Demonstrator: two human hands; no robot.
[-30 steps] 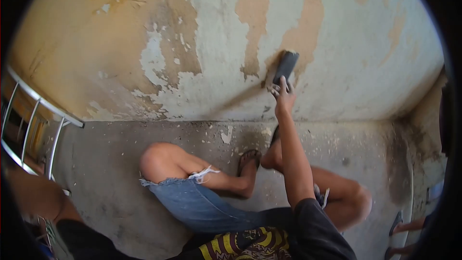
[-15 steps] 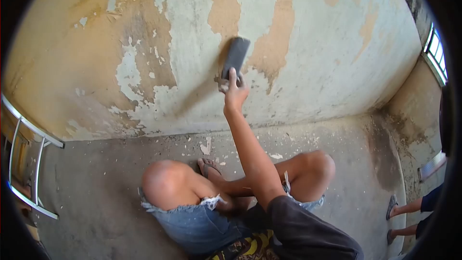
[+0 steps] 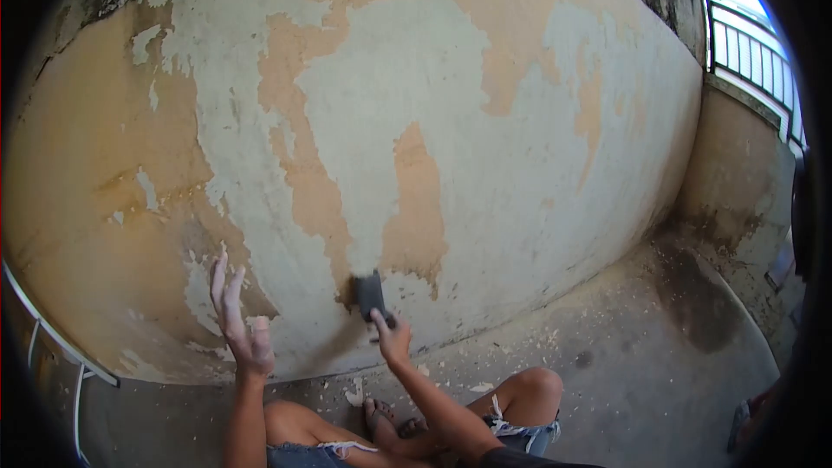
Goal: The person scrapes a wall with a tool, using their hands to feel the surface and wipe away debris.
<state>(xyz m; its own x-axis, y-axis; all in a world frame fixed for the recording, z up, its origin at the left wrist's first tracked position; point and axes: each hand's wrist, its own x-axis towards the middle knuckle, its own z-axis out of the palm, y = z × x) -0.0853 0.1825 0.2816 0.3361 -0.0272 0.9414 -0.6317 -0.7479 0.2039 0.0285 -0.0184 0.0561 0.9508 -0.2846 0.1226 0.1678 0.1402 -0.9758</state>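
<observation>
In my right hand [image 3: 394, 342] is a dark grey, flat rectangular tool [image 3: 371, 292], its far end close against the lower part of the wall. My thumb lies along the tool, and the other fingers close round its near end. Pale green paint [image 3: 381, 69] on the wall [image 3: 520, 234] has come away in patches, baring orange-tan areas [image 3: 416, 199]. My left hand [image 3: 245, 329] is raised at the left with nothing in it. Its fingers are apart, look dusty and overlap the lower wall in this view.
Pale flakes [image 3: 355, 394] lie scattered on the concrete floor [image 3: 607, 399] along the wall's foot. My bent knees [image 3: 539, 386] are below. A white metal frame [image 3: 61, 342] stands at left. Beyond the side wall [image 3: 728, 165] is a railing [image 3: 754, 52]; a person's foot [image 3: 739, 425] shows at right.
The view has tilted up and shows more of the wall. My left hand has come into view, raised at the left. My right hand still holds the dark tool at the wall.
</observation>
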